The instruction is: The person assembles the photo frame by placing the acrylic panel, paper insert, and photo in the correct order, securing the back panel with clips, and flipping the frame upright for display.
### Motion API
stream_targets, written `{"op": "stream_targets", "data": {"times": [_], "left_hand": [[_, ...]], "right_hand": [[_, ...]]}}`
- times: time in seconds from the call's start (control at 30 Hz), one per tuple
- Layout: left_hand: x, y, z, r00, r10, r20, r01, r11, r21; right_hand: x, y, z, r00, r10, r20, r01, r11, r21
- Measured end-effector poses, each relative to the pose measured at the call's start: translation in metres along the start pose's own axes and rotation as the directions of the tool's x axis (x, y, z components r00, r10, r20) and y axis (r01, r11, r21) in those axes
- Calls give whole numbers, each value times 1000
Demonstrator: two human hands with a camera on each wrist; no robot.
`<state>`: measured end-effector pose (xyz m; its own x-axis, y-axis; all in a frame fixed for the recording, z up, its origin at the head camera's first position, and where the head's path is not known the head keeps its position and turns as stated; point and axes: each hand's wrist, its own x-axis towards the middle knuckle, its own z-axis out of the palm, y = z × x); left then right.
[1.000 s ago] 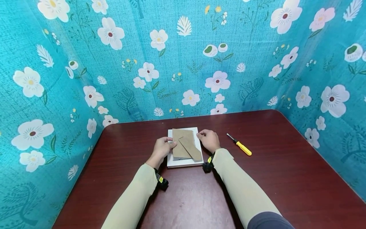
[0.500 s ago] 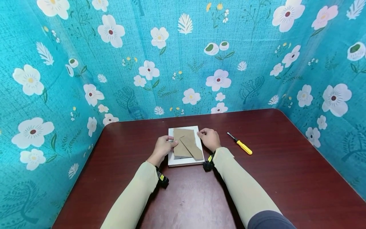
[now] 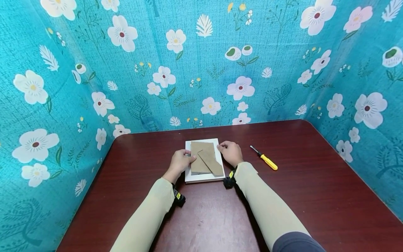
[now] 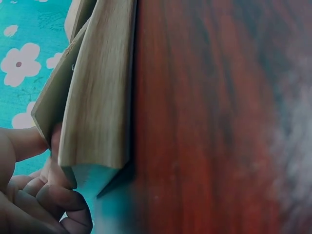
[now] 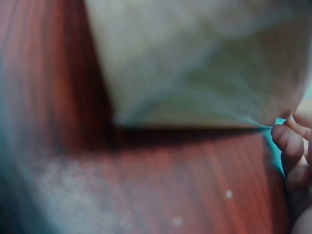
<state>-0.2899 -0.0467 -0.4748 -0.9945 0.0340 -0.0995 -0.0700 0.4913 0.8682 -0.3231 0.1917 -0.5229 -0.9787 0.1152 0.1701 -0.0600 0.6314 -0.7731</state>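
A white picture frame (image 3: 220, 159) lies face down on the dark red table, its brown backing board (image 3: 196, 167) and slanted easel leg (image 3: 214, 165) facing up. My left hand (image 3: 180, 162) pinches the board at its left edge, thumb on top. From the left wrist, the board (image 4: 52, 100) stands tilted away from the wood-grained side of the frame (image 4: 100, 92), with a fingertip behind it. At the frame's right edge, my right hand (image 3: 232, 154) pinches the rim with curled fingers. The right wrist view is blurred; only some fingers (image 5: 295, 156) show beside the frame's corner.
A screwdriver (image 3: 268, 162) with a yellow handle lies on the table (image 3: 283, 206) to the right of my right hand. Blue flowered cloth (image 3: 195, 70) hangs behind the table and along both sides.
The view has shifted slightly since the first frame. Both hands keep their places at the frame's two sides, and the board looks almost the same.
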Motion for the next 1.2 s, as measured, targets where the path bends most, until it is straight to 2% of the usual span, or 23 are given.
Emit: {"op": "stream_targets", "data": {"times": [0.13,0.27,0.4,0.63,0.93,1.2], "left_hand": [[-1,2,-2,999,32,-5,-31,993,111],[-1,2,-3,998,60,-13,-55,974,221],[-1,3,-4,997,72,-15,-64,955,290],[-5,7,-5,996,86,4,-81,930,358],[-8,13,-5,997,69,27,-75,917,392],[-9,14,-3,997,80,13,-78,887,456]], "right_hand": [[0,0,0,1000,-7,-11,7,1000,-10],[-1,0,1,1000,2,-10,-2,1000,-16],[-1,-1,1,1000,6,-10,-6,1000,-18],[-1,-1,0,1000,10,-3,-10,1000,-15],[-1,-2,-1,1000,-4,-7,4,1000,-12],[-1,-2,0,1000,0,-9,-1,1000,-20]]}}
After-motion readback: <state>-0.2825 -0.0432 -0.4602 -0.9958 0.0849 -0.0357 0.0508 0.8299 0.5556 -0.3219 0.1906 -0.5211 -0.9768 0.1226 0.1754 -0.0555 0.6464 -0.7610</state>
